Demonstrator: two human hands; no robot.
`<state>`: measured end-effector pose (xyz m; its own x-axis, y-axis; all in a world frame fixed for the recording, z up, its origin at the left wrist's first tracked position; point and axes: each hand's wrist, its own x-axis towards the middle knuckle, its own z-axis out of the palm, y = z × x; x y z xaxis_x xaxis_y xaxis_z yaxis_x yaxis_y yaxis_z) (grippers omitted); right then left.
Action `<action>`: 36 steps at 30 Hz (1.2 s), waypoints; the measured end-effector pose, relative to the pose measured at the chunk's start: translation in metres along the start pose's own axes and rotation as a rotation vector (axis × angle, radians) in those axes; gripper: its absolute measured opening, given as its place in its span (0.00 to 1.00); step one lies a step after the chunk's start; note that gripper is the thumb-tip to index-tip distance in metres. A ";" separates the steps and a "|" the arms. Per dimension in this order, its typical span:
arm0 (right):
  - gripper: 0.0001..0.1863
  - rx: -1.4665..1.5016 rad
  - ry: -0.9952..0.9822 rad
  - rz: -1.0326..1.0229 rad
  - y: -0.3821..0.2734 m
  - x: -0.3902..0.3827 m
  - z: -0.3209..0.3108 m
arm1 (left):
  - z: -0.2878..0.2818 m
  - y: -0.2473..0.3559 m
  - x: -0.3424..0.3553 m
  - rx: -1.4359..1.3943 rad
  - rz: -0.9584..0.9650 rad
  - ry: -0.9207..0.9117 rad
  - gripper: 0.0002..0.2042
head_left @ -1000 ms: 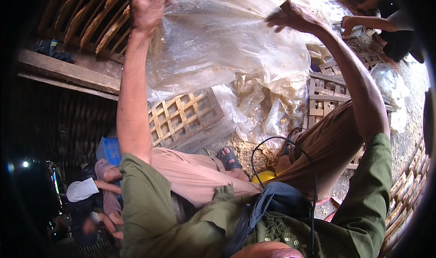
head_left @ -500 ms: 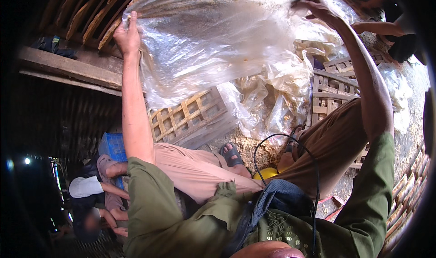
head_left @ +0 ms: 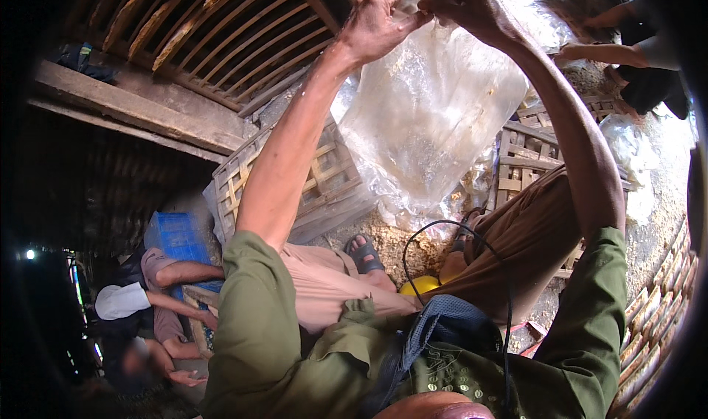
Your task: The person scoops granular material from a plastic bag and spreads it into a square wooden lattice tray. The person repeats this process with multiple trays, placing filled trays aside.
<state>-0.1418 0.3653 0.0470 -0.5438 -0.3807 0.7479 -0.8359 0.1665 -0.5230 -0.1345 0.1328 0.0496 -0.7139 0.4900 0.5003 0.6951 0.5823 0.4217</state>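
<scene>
A large clear plastic sheet (head_left: 435, 117), dusty and crinkled, hangs down in front of me from both raised hands. At the top edge of the view, my left hand (head_left: 376, 27) is closed on the sheet's upper edge. Close beside it, my right hand (head_left: 468, 8) also grips the gathered top, its fingers bent around the plastic. The two hands nearly touch. Below, the sheet's lower end reaches toward the floor near my feet, over loose tan crumbs (head_left: 402, 253).
Woven wooden crates (head_left: 324, 161) stand at left, with another crate (head_left: 527, 157) at right. Slatted racks (head_left: 243, 43) fill the upper left. A blue crate (head_left: 177, 235) sits beside a seated person at lower left. Another person's arm (head_left: 597, 54) shows at upper right. Something yellow (head_left: 420, 285) lies between my feet.
My left hand has moved right and up to meet my right hand. The sheet, stretched wide between them before, now hangs gathered and narrower, uncovering the slatted rack at upper left.
</scene>
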 end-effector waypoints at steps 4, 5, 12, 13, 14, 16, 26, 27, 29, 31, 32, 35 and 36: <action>0.08 -0.408 -0.236 0.254 -0.007 -0.007 -0.069 | 0.026 0.011 0.037 -0.450 0.016 -0.075 0.13; 0.20 -0.284 -0.287 0.404 0.049 -0.014 -0.053 | 0.023 -0.002 0.025 -0.474 0.001 -0.050 0.11; 0.27 -0.582 -0.385 0.463 0.083 -0.040 -0.080 | -0.004 -0.009 0.020 -0.396 -0.047 0.067 0.12; 0.33 -0.552 -0.217 0.400 0.078 -0.044 -0.061 | -0.011 -0.009 0.014 -0.369 -0.085 0.082 0.12; 0.39 -0.517 -0.051 0.337 0.075 -0.041 -0.042 | -0.017 -0.011 0.008 -0.370 -0.087 0.074 0.12; 0.28 -0.043 -0.199 0.427 0.066 -0.035 -0.072 | -0.006 -0.006 0.032 -0.468 0.024 0.088 0.12; 0.13 0.026 0.011 0.260 0.010 -0.015 -0.082 | -0.060 -0.006 0.034 0.512 0.281 0.492 0.27; 0.14 -0.044 -0.024 0.227 0.003 -0.013 -0.079 | -0.053 0.032 0.036 0.557 0.308 0.342 0.33; 0.22 0.057 0.033 0.335 -0.004 -0.009 -0.066 | -0.020 0.066 0.050 0.579 0.411 0.270 0.25; 0.26 0.346 0.186 0.321 -0.010 0.002 -0.026 | -0.012 0.065 0.056 0.263 0.284 0.095 0.23; 0.33 0.233 0.137 0.422 -0.021 0.013 0.002 | -0.030 0.042 0.032 0.115 -0.038 -0.024 0.20; 0.42 -0.206 0.257 0.415 -0.004 -0.009 -0.056 | -0.021 0.078 0.074 -0.071 -0.224 -0.051 0.12; 0.50 -0.138 0.073 0.455 0.023 -0.011 -0.081 | -0.021 0.055 0.081 0.035 0.231 0.184 0.11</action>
<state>-0.1609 0.4464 0.0601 -0.8565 -0.1775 0.4847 -0.5112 0.4222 -0.7486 -0.1523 0.1911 0.1298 -0.5080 0.4880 0.7098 0.8315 0.4928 0.2563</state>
